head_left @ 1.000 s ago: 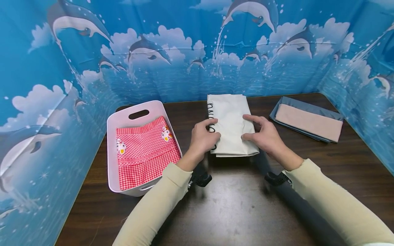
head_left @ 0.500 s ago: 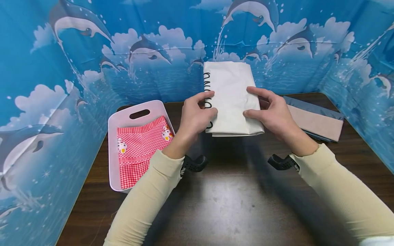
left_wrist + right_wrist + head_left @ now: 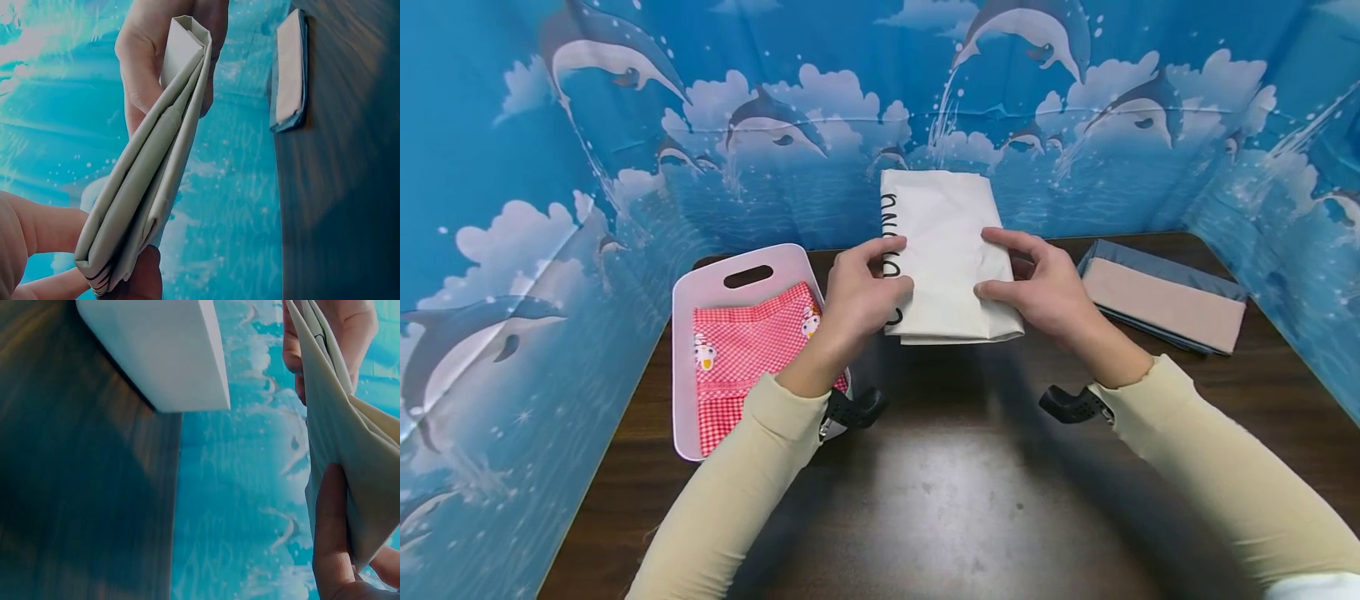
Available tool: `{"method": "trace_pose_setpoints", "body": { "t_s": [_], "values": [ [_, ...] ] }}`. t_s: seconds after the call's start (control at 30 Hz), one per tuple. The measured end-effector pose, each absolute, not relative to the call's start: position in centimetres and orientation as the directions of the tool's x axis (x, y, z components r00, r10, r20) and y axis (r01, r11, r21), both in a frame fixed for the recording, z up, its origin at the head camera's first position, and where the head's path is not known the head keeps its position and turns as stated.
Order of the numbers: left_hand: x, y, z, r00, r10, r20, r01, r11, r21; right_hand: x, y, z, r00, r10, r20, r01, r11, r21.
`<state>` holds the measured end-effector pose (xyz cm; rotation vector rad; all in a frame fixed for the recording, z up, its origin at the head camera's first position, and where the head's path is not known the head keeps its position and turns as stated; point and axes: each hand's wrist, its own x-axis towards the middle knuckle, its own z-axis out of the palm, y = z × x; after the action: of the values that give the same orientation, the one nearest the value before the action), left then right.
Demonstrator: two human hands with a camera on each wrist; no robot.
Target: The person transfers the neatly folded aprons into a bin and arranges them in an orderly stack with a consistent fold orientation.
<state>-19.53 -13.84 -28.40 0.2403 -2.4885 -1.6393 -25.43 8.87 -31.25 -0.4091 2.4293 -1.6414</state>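
Observation:
A folded off-white cloth with black lettering down its left side is held up over the table by both hands. My left hand pinches the left edge, thumb and forefinger on the face towards me. At the right edge my right hand grips it the same way. In the left wrist view the folded fabric shows its stacked layers edge-on, with fingers on both faces. From the right wrist view, the cloth has a corner flaring away from its other layers.
Left of the hands stands a white bin with a cut-out handle, holding a red gingham cloth with cartoon patches. A folded pink and grey-blue cloth lies at the back right of the dark wooden table. A dolphin-print curtain surrounds the table.
Both hands have lifted the off-white cloth from the table, then shifted it slightly left and a little lower. The bin and the pink and grey-blue cloth have stayed in place.

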Motion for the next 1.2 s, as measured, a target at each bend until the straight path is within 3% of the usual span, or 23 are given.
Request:
{"method": "trace_pose_setpoints", "body": {
  "t_s": [0.57, 1.2],
  "values": [
    [-16.7, -22.2, -27.6, -0.934, -0.356, 0.003, -0.163, 0.437, 0.885, -25.7, -0.8, -31.0, -0.874, -0.485, 0.015, -0.183, 0.301, -0.936],
    [-11.5, -31.7, -28.7, -0.861, -0.504, -0.077, -0.34, 0.456, 0.822, -23.5, -11.1, -31.6, -0.707, -0.706, -0.044, -0.224, 0.283, -0.932]
  ]
}}
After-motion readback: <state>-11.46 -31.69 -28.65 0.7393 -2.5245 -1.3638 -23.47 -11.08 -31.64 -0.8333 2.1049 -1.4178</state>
